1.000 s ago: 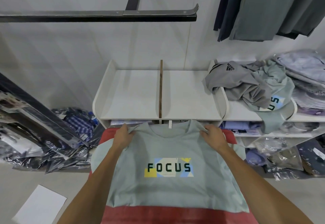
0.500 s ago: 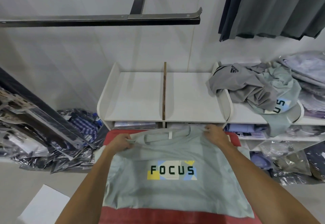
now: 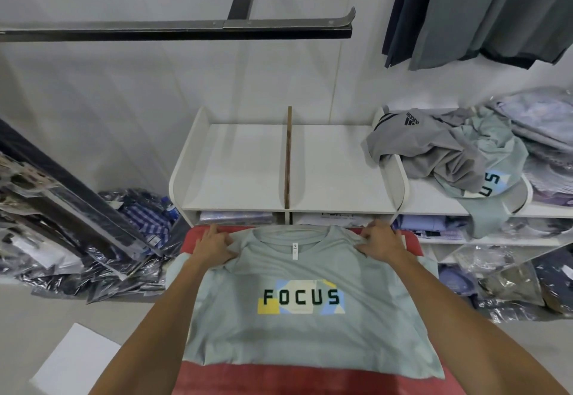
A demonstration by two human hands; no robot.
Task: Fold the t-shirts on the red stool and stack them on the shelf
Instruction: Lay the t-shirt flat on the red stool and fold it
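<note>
A pale green t-shirt (image 3: 304,335) printed with FOCUS lies face up on the red stool (image 3: 279,382), its collar toward the shelf. My left hand (image 3: 214,245) pinches the shirt's left shoulder and my right hand (image 3: 379,242) pinches the right shoulder, both at the stool's far edge. The white shelf (image 3: 242,165) stands just behind the stool, its two top compartments split by a brown divider (image 3: 289,159). A grey t-shirt (image 3: 424,152) and another green FOCUS t-shirt (image 3: 493,177) lie crumpled on the shelf unit to the right.
A black metal rail (image 3: 173,27) runs overhead. Dark garments (image 3: 477,10) hang at top right. Bagged clothes (image 3: 62,239) pile on the floor at left, and more fill the right shelves (image 3: 502,258). A white sheet (image 3: 74,360) lies on the floor near left.
Both hands lifted the shirt's shoulders, drew them toward the shelf and set them down flat at the stool's far edge. The collar now lies spread open.
</note>
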